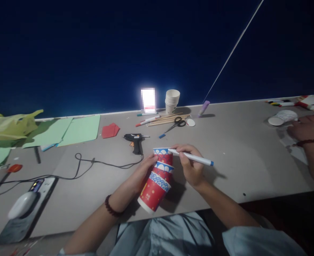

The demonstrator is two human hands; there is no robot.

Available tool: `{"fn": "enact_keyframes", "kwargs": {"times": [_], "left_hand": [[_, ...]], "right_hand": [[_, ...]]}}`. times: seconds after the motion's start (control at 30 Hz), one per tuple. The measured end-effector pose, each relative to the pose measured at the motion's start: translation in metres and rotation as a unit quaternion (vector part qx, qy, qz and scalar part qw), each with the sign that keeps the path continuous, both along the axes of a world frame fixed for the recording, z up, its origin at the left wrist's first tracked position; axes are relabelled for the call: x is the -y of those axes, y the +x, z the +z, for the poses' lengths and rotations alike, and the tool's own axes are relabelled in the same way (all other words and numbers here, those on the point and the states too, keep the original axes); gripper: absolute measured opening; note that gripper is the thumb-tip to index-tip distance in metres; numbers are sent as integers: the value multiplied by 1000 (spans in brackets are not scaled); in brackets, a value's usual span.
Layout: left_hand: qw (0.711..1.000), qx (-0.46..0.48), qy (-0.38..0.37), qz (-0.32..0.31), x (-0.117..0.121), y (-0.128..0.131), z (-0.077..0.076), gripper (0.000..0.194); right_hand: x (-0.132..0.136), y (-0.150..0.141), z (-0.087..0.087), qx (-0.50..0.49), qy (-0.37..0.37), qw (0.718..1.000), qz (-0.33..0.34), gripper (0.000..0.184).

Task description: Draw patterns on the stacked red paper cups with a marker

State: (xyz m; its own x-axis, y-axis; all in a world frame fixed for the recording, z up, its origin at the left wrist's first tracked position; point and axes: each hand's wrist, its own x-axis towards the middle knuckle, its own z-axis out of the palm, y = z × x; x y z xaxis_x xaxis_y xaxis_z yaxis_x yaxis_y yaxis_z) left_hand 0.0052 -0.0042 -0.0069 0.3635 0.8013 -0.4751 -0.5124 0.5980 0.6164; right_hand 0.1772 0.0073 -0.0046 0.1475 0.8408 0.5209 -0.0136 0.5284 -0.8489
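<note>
A stack of red paper cups [157,190] with blue-and-white patterned bands tilts over the table's front edge. My left hand [144,172] is wrapped round its left side, the thumb near the top cup. Between the fingers of my right hand [190,167] is a white marker [197,157] with a blue end. Its tip meets the blue band near the rim of the top cup; whether it touches I cannot tell. A small blue marker cap [162,136] lies on the table beyond the cups.
Beyond my hands lie a black glue gun [136,140] with its cord, scissors [177,123], wooden sticks [167,120] and stacked white cups [172,101]. Green paper [80,131] and a phone [26,209] are at left. Another person's hand [308,129] rests at right beside a patterned cup [282,117].
</note>
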Motion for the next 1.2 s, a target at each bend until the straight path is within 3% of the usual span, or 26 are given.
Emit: {"fn": "enact_keyframes", "kwargs": {"times": [0.27,0.47,0.6,1.2], "left_hand": [[999,20,6,-44,1,-2,-1,37],[999,-19,-13,-37,2,-3,0,38],[998,-23,-44,-41,0,-4,2,42],[999,-46,13,-1,2,-1,4,41]], "right_hand": [[-1,-1,-9,-79,-35,995,58,8],[-2,-1,-13,-126,-61,986,92,8],[-2,-2,-12,-120,-52,988,80,8],[0,1,-5,-20,-33,999,37,8]]}}
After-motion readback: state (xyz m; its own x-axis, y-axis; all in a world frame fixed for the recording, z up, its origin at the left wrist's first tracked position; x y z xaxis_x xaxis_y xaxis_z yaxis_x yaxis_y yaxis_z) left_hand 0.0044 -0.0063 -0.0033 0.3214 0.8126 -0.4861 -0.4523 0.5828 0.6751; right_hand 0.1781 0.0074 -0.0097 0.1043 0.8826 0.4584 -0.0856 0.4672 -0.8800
